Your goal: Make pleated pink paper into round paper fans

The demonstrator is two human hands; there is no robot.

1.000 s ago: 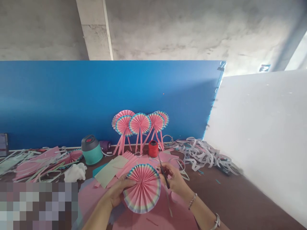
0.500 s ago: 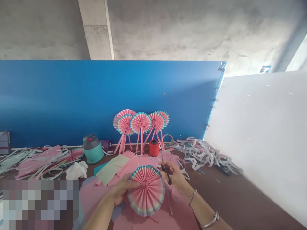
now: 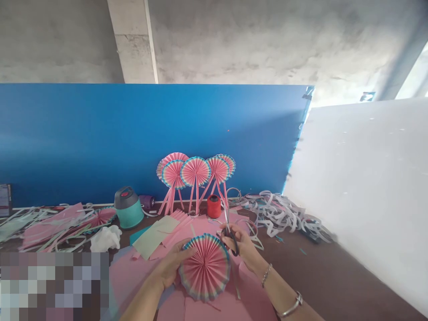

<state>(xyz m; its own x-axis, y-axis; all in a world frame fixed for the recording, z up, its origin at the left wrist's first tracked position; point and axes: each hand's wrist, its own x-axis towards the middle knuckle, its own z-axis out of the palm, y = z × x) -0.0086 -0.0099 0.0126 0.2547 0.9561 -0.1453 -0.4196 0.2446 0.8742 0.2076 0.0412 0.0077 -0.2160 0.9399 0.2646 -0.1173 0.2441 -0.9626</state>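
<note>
Since the earlier frame, the scissors (image 3: 230, 237) have tipped more upright in the right hand (image 3: 242, 245), and the pleated paper rosette (image 3: 205, 267) has drifted rightward. From the head view, the hands stand apart with the rosette between them: the left hand (image 3: 173, 266) clamps its edge, seemingly to keep the folds fanned, while the right hand grips the scissors just beside its rim. The rosette lies over pink paper sheets (image 3: 217, 310) on the bench (image 3: 321, 276), and a red thread spool (image 3: 214, 207) stands ahead, near finished rosettes on paper sticks (image 3: 195, 171), propped upright against a blue board (image 3: 133, 133).
</note>
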